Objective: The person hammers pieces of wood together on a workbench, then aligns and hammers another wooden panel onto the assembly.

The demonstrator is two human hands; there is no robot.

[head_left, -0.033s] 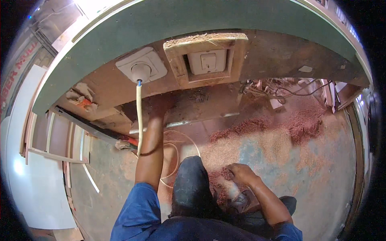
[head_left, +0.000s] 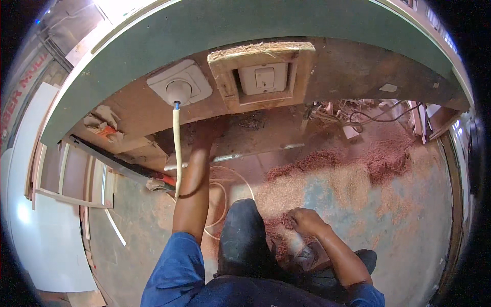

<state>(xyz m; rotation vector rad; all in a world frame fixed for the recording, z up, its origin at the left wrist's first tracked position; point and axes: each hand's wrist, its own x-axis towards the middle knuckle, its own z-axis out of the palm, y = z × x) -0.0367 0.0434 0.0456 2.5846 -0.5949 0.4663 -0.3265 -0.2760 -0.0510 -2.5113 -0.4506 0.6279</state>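
Note:
My left hand (head_left: 212, 129) reaches forward into the dark space beneath the workbench, over a dusty board (head_left: 245, 146) with a metal strip along its edge. Shadow hides its fingers and anything they hold. My right hand (head_left: 306, 222) is low beside my bent knee, its fingers curled down at a patch of red wood shavings (head_left: 280, 225). Whatever may be inside the fingers is hidden. Above my left forearm, a plug (head_left: 180, 92) sits in a white wall socket (head_left: 200, 84), and its cream cable (head_left: 177, 148) hangs down, crossing in front of the arm.
A white switch (head_left: 265, 78) sits in a wooden frame (head_left: 232, 87). The green bench edge (head_left: 245, 25) arches overhead. Red and pale sawdust heaps (head_left: 388, 158) cover the floor at right, with tangled wires (head_left: 378, 120) behind. White panels (head_left: 46, 240) lean at left; looped cable (head_left: 225, 204) lies by my knee.
My left forearm has shifted very slightly to the right under the bench. My right hand stays at almost the same place by the shavings.

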